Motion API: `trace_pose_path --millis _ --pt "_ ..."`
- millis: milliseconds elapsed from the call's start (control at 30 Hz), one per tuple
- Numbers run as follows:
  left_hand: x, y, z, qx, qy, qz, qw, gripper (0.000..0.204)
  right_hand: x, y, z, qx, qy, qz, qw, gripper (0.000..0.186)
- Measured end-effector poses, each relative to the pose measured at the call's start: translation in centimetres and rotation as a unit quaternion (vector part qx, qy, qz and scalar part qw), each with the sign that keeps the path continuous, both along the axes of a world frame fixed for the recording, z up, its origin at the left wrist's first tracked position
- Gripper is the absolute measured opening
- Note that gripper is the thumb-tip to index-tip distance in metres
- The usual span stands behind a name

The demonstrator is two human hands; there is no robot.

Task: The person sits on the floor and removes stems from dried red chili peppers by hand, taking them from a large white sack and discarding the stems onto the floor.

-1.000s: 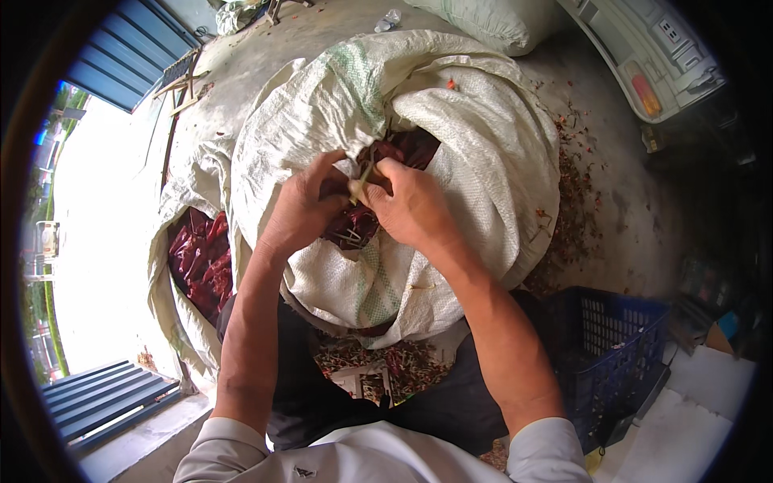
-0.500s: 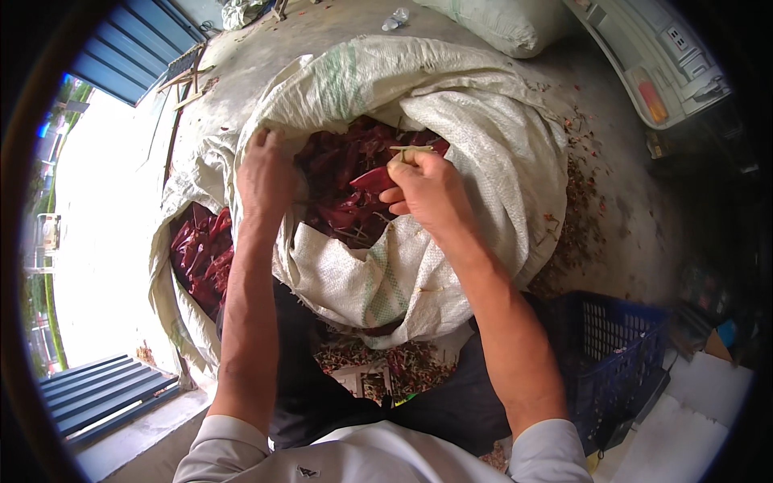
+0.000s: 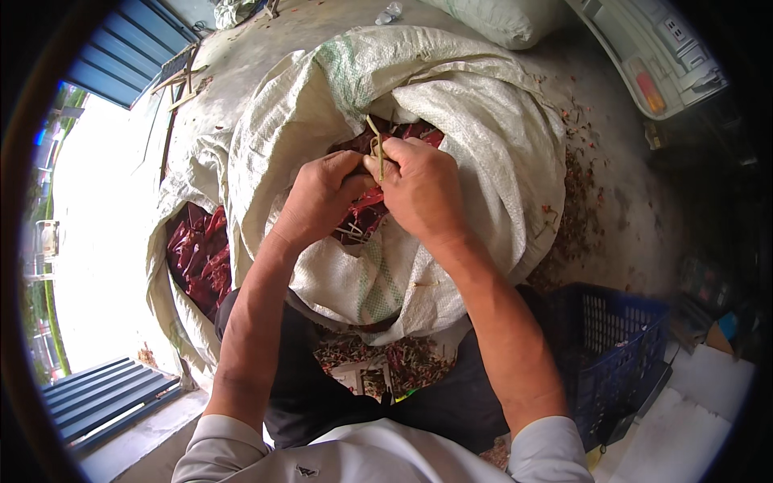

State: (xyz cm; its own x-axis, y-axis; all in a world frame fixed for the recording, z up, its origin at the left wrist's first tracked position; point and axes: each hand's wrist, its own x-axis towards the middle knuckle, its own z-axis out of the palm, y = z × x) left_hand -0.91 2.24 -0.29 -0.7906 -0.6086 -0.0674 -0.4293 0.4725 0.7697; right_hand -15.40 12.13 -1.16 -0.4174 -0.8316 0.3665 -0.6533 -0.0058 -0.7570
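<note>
A large white woven sack (image 3: pixel 499 153) with green stripes and a folded-down rim holds dark red dried chillies (image 3: pixel 362 209). Over its opening my two hands meet. My right hand (image 3: pixel 423 185) is closed on pale stems (image 3: pixel 373 127) that poke up between the thumb and forefinger. Beside it my left hand (image 3: pixel 322 189) has its fingers curled and touching the right one; whatever they grip is hidden. Just left of the big sack leans a second open sack (image 3: pixel 165 282) with more red chillies (image 3: pixel 197 245) inside.
Low right stands a blue plastic crate (image 3: pixel 604 362). A stuffed white sack (image 3: pixel 507 20) lies at the back, a vehicle's rear (image 3: pixel 672 68) at upper right. Scattered debris (image 3: pixel 584 185) covers the floor beside the sack. A bright doorway (image 3: pixel 101 225) opens on the left.
Half a second ago my left hand was at the sack's left rim; it has moved right to meet the right hand, which has shifted slightly left. A red chilli seen in my right fingers is now hidden.
</note>
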Motion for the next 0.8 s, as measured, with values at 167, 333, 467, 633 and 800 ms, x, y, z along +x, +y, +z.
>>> trace_pose_path --millis 167,333,467,633,800 --pt "-0.2 0.4 -0.6 0.074 0.111 0.036 0.990 0.017 1.1 -0.5 0.2 -0.057 -0.162 -0.039 0.984 0.023" --pt "-0.5 0.5 -0.6 0.257 0.265 0.036 0.929 0.015 1.5 -0.5 0.3 -0.106 -0.477 0.008 0.872 0.019" --pt "-0.2 -0.3 -1.6 0.396 0.340 0.023 0.852 0.013 1.7 -0.4 1.9 -0.120 -0.598 0.029 0.792 0.016" --pt "-0.9 -0.8 -1.5 0.458 0.361 0.072 0.809 0.016 0.7 -0.2 1.7 -0.128 -0.364 0.087 0.919 0.017" --pt "-1.5 -3.9 -4.4 0.145 0.044 0.116 0.982 0.023 -1.9 1.8 3.9 -0.195 -0.430 0.060 0.879 0.031"
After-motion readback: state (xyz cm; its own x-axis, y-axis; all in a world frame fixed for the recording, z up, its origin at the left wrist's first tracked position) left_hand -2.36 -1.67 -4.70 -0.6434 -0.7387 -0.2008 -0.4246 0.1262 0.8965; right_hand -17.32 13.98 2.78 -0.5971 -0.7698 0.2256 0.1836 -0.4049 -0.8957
